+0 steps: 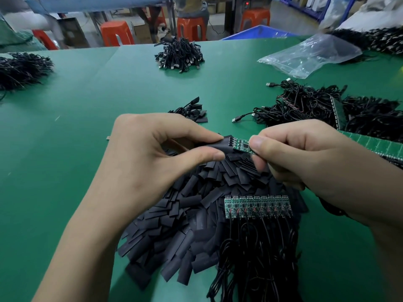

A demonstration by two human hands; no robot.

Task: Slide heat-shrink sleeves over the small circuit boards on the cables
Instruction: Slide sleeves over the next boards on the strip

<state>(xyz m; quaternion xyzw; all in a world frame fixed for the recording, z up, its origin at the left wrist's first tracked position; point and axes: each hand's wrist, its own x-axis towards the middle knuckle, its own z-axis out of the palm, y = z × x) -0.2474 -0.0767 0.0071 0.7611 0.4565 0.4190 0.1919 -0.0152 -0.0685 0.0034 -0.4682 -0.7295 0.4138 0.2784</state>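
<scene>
Green matting covers the counter [87,118], and behind its far edge stand four orange plastic stools [116,32] on the workshop floor.

Both hands work above a big heap of black heat-shrink sleeves [183,216], too many to count. The left hand [152,158] pinches one black sleeve [214,146] between thumb and forefinger, with the other fingers curled under. The right hand [305,158] pinches one small green circuit board [242,146] at its right end, between thumb and forefinger. The left end of this board, with a row of dark pins, is at the mouth of the sleeve and touches it; most of the board is bare. Whether the tip is already inside, I cannot tell.

Below the hands, on the heap, lies one strip of joined circuit boards [258,207], about nine side by side, each with a thin black cable [257,247] that hangs toward the near edge.

At the right side one long green panel [375,144] reaches out from under the right wrist, next to a large tangle of black USB cables [305,105]. Two USB plugs stick out of it clearly. One clear plastic bag [309,55] lies farther back at the right. A small pile of sleeved pieces [192,111] lies just behind the hands. Three more bundles of black cables are on the counter: far centre [180,54], far left [21,68] and far right [375,38].
</scene>
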